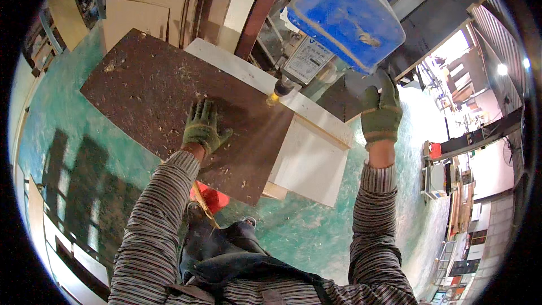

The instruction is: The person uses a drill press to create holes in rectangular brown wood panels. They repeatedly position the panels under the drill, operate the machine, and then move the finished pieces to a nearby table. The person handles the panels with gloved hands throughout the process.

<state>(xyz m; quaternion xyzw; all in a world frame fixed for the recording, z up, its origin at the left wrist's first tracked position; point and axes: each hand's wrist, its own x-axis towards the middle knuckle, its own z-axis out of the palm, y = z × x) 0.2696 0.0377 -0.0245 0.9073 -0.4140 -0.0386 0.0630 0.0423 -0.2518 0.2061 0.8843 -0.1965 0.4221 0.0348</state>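
Note:
A dark brown panel [141, 87], strewn with wood chips, lies under a blue drill press [350, 14]. The chuck [284, 86] points down at the panel's right part, with a yellow glow by its tip. My left hand [204, 130], in a green glove, lies flat on the panel with fingers spread. My right hand [381, 114], also gloved, is raised at the machine's right side, below the blue housing. Its fingers are close together and bend away from view; whatever they grip is hidden. White boards [313, 161] show beneath and beside the panel.
Brown and white boards [237, 11] lean upright behind the panel. A red object [212, 196] sits beneath its near edge, close to my legs. The floor [299, 231] is green. Benches and stacked material [446, 181] stand far to the right.

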